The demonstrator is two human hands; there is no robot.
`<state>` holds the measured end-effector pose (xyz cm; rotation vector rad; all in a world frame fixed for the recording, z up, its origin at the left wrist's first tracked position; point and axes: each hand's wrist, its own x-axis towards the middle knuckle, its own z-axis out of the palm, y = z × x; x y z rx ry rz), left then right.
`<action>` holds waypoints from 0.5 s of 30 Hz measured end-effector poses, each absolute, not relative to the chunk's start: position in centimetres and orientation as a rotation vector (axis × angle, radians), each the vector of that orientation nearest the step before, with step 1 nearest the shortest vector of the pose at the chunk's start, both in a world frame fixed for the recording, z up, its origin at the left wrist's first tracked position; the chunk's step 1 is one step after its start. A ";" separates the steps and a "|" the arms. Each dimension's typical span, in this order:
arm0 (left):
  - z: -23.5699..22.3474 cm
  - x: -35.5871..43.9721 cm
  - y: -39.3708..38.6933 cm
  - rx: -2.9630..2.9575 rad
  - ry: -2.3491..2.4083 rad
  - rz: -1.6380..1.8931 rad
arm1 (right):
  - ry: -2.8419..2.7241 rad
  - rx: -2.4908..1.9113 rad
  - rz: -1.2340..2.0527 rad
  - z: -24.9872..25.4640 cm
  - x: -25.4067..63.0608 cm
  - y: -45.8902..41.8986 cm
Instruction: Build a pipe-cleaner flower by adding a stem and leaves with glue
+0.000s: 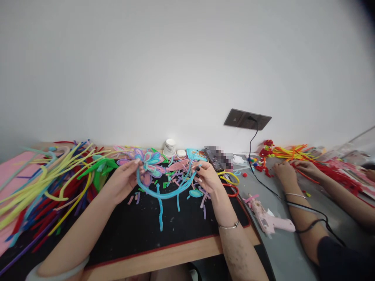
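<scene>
Currently in hand: seemingly curving blue chenille stems (164, 195), six to seven o'clock of view.
Left hand (125, 176): pinched closed on one end, beside pastel looped flower (152, 160).
Right hand (207, 177): pinched closed on the other end.
Next move: likely calls for firm pinches while adjusting the curve.
Print: paper cup (169, 147), light-blue packet (191, 152), twelve to one o'clock from stems; too small to read.

Between my left hand (126, 180) and right hand (207, 177), the blue stems (164, 196) look fuzzy and matt, as does the flower (151, 160) at my left. Below both, the table edge (164, 258) looks like smooth wood; right of them, the glue gun (268, 221), plastic.
</scene>
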<state>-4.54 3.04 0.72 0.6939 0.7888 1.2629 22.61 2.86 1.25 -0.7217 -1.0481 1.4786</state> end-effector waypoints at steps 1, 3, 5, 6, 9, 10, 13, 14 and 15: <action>0.6 -4.2 2.8 0.760 0.820 1.216 | -1.087 -0.773 1.497 1.1 22.3 2.8; 0.1 -3.4 2.3 0.871 0.862 1.130 | -1.165 -0.829 1.544 0.8 21.5 2.5; -0.2 -2.5 1.9 0.946 0.896 1.061 | -1.231 -0.827 1.607 0.5 20.4 2.2; -0.3 -2.1 1.7 0.973 0.911 1.027 | -1.249 -0.820 1.638 0.4 19.8 2.0; -0.3 -1.0 1.1 1.037 0.914 0.939 | -1.225 -0.793 1.697 0.1 18.5 1.6; -0.3 -0.7 0.9 1.064 0.903 0.919 | -1.208 -0.771 1.707 0.0 18.2 1.5; -0.6 0.0 0.4 1.131 0.859 0.904 | -1.183 -0.704 1.694 -0.2 17.6 1.5; -0.7 0.1 0.3 1.140 0.849 0.907 | -1.182 -0.696 1.677 -0.3 17.5 1.4; -0.8 0.3 0.2 1.144 0.842 0.914 | -1.184 -0.698 1.656 -0.3 17.4 1.4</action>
